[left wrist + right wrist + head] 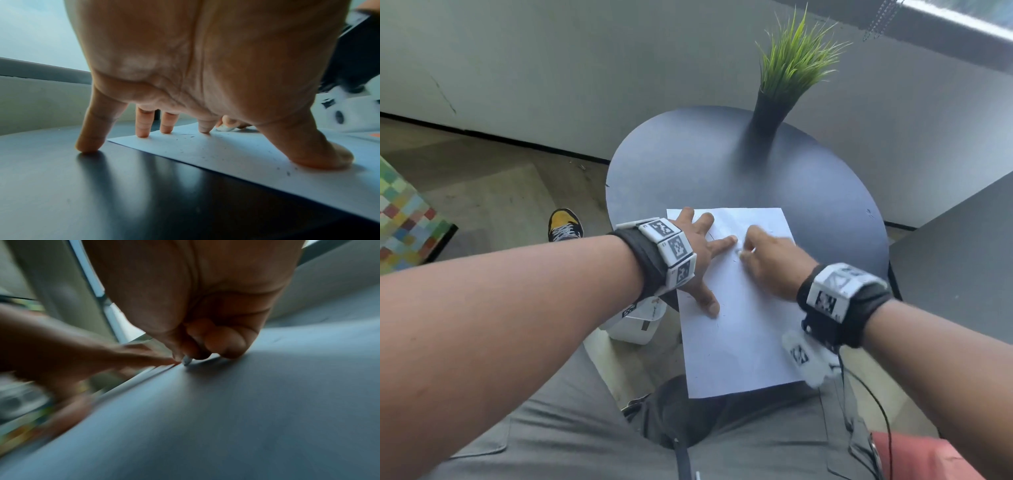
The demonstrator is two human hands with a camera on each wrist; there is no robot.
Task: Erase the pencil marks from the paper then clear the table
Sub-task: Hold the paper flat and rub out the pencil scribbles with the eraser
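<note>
Left hand (pixel 697 255) splayed flat pinning the white paper sheet (pixel 739 329), right hand (pixel 767 262) pinching a small white eraser (pixel 739 253): short light strokes probably avoid creasing.

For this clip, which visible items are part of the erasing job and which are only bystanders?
In use:
- paper, on the round table
- eraser, pinched by the right hand
- left hand, fingers spread, pressing the paper flat
- dark eraser crumbs on the sheet

Bystanders:
- potted grass plant
- white bin below the table
</note>
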